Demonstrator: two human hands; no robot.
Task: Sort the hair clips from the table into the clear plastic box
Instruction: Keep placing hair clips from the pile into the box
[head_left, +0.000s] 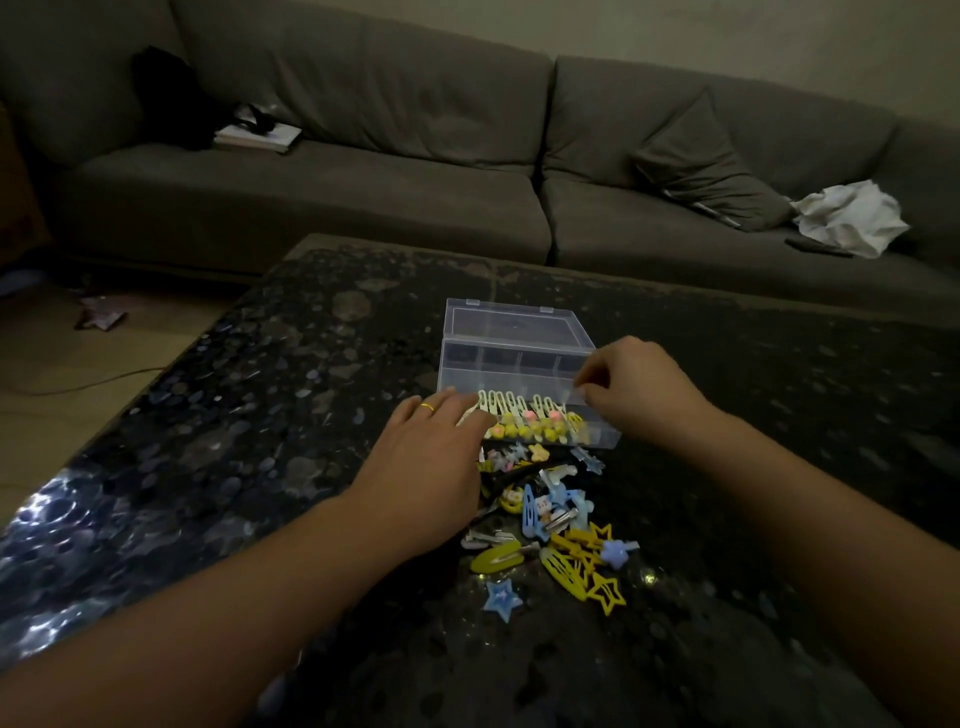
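Note:
The clear plastic box (511, 366) stands open on the dark table (260, 415), its lid tipped back. A row of pale clips with yellow and pink charms (524, 415) lies across its near compartment. My left hand (431, 467), with a gold ring, rests flat at the box's near left corner, fingertips touching the leftmost pale clip. My right hand (631, 387) pinches the box's right wall. A loose pile of blue and yellow hair clips (561, 535) lies on the table just in front of the box, with star-shaped ones nearest me.
A grey sofa (467, 171) runs behind the table, with a cushion (711, 171), a white cloth (852, 215) and a book (257, 137) on it. The table's left edge drops to a wooden floor (78, 364) with a cable.

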